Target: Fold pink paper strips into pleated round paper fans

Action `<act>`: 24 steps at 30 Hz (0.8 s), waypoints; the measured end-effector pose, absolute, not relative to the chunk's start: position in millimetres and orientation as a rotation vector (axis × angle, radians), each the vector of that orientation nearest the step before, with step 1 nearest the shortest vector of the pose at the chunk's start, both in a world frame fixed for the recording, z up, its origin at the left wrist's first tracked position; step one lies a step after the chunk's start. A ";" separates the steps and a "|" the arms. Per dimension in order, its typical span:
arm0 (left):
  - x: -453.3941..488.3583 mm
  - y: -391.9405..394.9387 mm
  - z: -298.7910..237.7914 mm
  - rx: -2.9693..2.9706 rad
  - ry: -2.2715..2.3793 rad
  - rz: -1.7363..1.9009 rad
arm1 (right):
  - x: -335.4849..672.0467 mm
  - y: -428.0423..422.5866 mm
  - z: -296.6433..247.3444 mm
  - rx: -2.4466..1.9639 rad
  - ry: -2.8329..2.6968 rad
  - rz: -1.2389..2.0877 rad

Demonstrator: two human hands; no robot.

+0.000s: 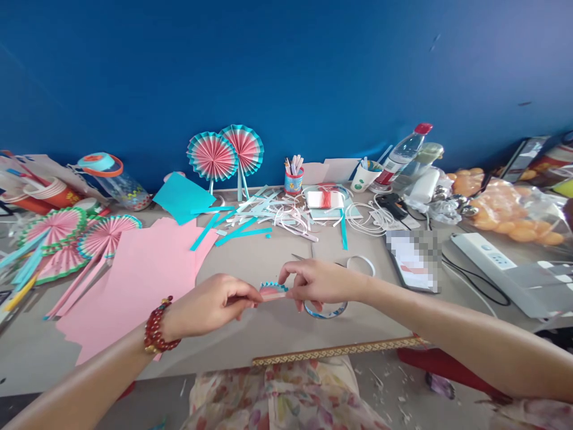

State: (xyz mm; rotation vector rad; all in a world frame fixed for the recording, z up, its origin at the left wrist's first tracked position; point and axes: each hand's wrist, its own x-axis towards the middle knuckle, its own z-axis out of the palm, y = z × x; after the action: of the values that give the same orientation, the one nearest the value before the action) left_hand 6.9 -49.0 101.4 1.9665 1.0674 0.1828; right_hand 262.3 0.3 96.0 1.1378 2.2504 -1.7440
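Observation:
Between my two hands a small pleated paper fan [273,292], pink with a teal zigzag edge, is held just above the table. My left hand [215,306], with red beads at the wrist, pinches its left end between thumb and fingers. At the other end, my right hand [316,282] is closed on the folded paper, its fingers bent. Scissors [308,255] lie just behind my right hand, partly hidden by it. A roll of tape [329,313] with a blue patterned edge rests under that hand.
Pink paper sheets [147,269] spread at the left, near finished paper fans [107,236]. Behind lie paper strips [259,209], a teal sheet [183,197] and two round fans [212,156] against the wall. A phone [414,260] and a power strip [496,269] lie right.

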 end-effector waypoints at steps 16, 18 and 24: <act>-4.1 -47.4 90.4 1.946 0.822 0.244 | 266.8 1.2 91.0 1.098 2.368 -1.675; -4.4 -47.6 89.8 1.929 0.799 0.229 | 266.6 1.0 92.6 1.072 2.378 -1.644; -6.3 -44.2 92.3 1.845 0.826 0.163 | 265.3 -1.2 99.3 1.086 2.354 -1.632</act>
State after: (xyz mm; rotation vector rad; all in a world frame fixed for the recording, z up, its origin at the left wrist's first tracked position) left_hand -6.3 -44.2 92.3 1.8447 0.8261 0.1628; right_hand 265.3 -1.2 99.3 1.0861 2.3542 -1.6319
